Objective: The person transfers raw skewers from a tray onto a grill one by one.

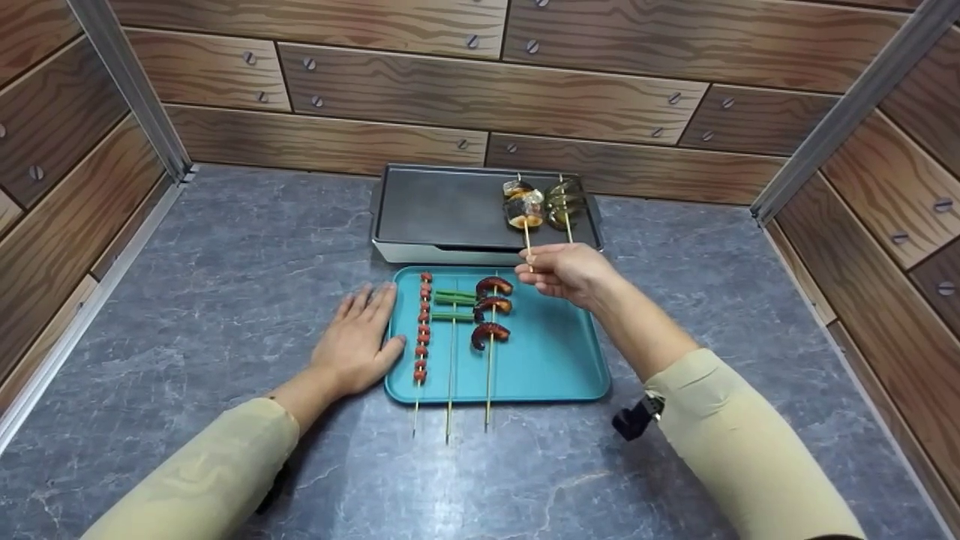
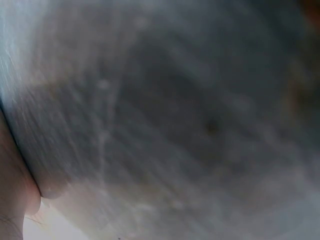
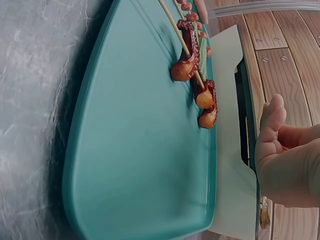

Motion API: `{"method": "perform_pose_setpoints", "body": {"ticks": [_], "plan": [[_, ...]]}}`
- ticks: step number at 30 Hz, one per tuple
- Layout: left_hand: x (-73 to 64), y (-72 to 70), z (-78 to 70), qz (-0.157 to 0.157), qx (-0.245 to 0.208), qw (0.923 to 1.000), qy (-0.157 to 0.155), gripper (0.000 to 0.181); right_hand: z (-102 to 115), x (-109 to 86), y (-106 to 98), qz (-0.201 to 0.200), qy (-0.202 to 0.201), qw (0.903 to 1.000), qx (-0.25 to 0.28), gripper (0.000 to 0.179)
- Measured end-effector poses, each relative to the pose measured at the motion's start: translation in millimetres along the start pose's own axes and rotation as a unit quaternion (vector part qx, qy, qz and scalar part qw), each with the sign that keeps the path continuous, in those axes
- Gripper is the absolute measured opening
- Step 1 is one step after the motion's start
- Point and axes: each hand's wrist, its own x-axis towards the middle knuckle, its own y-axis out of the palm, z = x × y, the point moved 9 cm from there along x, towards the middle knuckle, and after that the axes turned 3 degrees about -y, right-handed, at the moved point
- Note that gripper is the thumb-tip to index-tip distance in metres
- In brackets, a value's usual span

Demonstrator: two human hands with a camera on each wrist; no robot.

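1. Skewer of dark and orange chunks (image 1: pixel 523 206) was held by its bare stick end in the right hand (image 1: pixel 566 271), the stick pinched between thumb and curled fingers.
2. Its chunks were seen at the right part of the black griddle (image 1: pixel 442 210), just beside a skewer of glossy green pieces (image 1: pixel 564 204); whether they were touched by the plate could not be told.
3. The left hand (image 1: pixel 356 341) was laid palm down at the left edge of the teal tray (image 1: pixel 551 360), fingers extended and slightly parted, thumb placed at the rim, nothing gripped.
4. On the tray, from left to right, were set a skewer of small red pieces (image 1: pixel 424 330), a skewer of green stalks (image 1: pixel 454 317) and a skewer of curled reddish-brown pieces (image 1: pixel 492 306), their lower stick ends extended past the near rim.
5. The tray was placed in front of the griddle, on a grey marbled worktop (image 1: pixel 270 240).
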Motion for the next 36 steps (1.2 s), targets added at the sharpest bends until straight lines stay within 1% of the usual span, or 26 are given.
{"method": "perform_pose_setpoints", "body": {"ticks": [6,10,19,23,27,31,36], "plan": [[0.6,1.4,1.2,0.003,0.002,1.0000,-0.001,0.081,-4.7,1.2,1.8,0.001,0.002,1.0000,0.006,0.043],[1.1,2.0,1.6,0.007,0.005,1.0000,-0.003,0.082,-6.0,0.5,-1.2,-0.006,-0.005,0.9999,0.007,0.043],[0.6,1.0,0.5,0.002,0.003,1.0000,-0.003,0.081,-7.6,-6.2,-3.3,-0.015,-0.024,0.9996,0.000,0.043],[1.1,1.8,1.2,0.004,0.005,1.0000,-0.006,0.081,-11.0,-13.0,-5.1,-0.011,-0.024,0.9996,-0.007,0.043],[1.2,2.0,1.0,0.007,0.005,0.9999,-0.006,0.082,-17.7,-22.7,-8.6,-0.008,-0.022,0.9997,-0.002,0.044],[0.7,2.4,1.5,0.012,0.008,0.9999,-0.008,0.082,-27.4,-37.8,-12.5,-0.006,-0.020,0.9998,-0.003,0.045],[0.7,2.6,1.4,0.015,0.007,0.9998,-0.007,0.082,-44.0,-59.6,-15.4,0.008,-0.019,0.9997,-0.008,0.046]]}}
